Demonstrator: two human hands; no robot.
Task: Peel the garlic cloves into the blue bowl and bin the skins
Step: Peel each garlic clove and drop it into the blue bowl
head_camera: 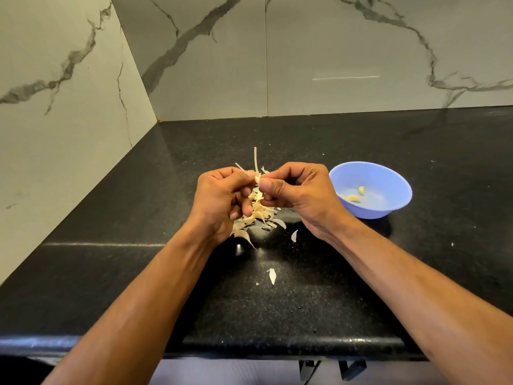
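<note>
Both hands meet above the black counter (319, 295). The left hand (219, 201) and right hand (302, 195) curl their fingers and pinch one garlic clove (257, 179) between them. A pile of skins (256, 215) lies right underneath. The blue bowl (388, 179) sits just right of the right hand, far from the counter's front edge, with peeled cloves (354, 198) inside.

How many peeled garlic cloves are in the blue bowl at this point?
3 show in the blue bowl: one clove toward the middle, a larger one at the near-left wall, and a small piece beside the rim. The near rim may hide more.
</note>
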